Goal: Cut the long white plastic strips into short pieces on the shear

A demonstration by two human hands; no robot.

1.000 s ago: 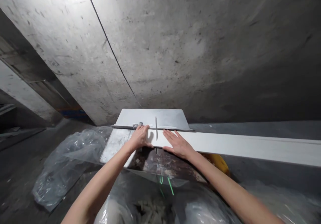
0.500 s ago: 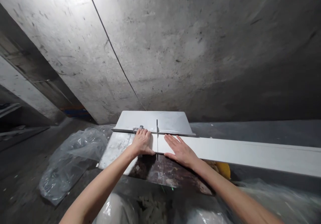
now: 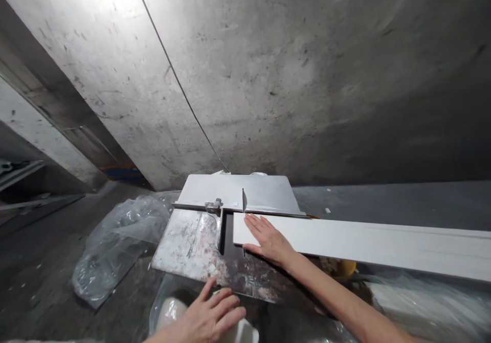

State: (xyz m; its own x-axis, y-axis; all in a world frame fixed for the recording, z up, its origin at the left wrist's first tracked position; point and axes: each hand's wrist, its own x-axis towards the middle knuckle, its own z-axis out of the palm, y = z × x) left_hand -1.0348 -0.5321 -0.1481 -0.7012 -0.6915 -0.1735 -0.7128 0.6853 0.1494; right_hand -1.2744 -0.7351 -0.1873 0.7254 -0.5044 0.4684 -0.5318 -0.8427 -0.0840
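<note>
The white board [image 3: 356,240] lies along the near side of the dark rail [image 3: 187,207] on the saw table [image 3: 178,245], its left end past the line of the blade [image 3: 243,198] but short of the metal stop [image 3: 219,233], the rest overhanging the table's right edge. I see no cut across it, so this length looks uncut, with plenty of board left. The right hand [image 3: 270,240] lies flat and open on it. The left hand [image 3: 215,312], fingers spread, is beyond the table's near edge above a short white piece [image 3: 248,333], probably one cut length done; whether they touch is hard to tell. The tabletop is stained, pale toward the left corners. A marked concrete wall [image 3: 268,87] rises behind the far edge; clear plastic [image 3: 115,251] lies on the grey floor [image 3: 42,261] off the left edge.
</note>
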